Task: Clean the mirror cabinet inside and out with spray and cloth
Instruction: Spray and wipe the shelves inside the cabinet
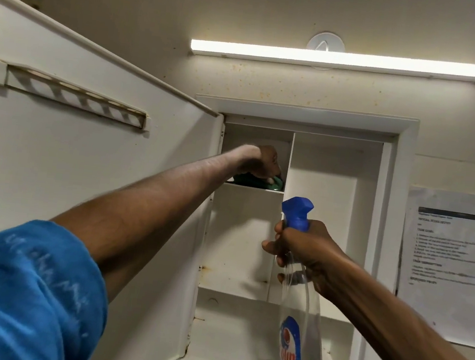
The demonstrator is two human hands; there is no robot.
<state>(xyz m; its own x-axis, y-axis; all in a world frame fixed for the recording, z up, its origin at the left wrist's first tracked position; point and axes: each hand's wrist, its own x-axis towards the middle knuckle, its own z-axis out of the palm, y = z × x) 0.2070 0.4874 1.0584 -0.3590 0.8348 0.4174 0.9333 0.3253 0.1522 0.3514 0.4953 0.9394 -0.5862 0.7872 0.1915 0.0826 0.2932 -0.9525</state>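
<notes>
The white mirror cabinet (391, 173) hangs open on the wall, its door (87, 192) swung out to the left with the inner side facing me. My left hand (263, 162) is inside the upper left compartment, pressing a green cloth (259, 182) onto the small shelf there. My right hand (302, 249) holds a clear spray bottle (298, 320) with a blue trigger head upright in front of the cabinet's middle, its nozzle pointing towards the interior. The mirror face of the door is hidden.
A lit tube lamp (339, 58) runs above the cabinet. A printed sheet of paper (451, 263) is stuck to the wall at the right. A slotted holder rail (71, 95) sits on the inside of the door. The wall above the cabinet is speckled with brown spots.
</notes>
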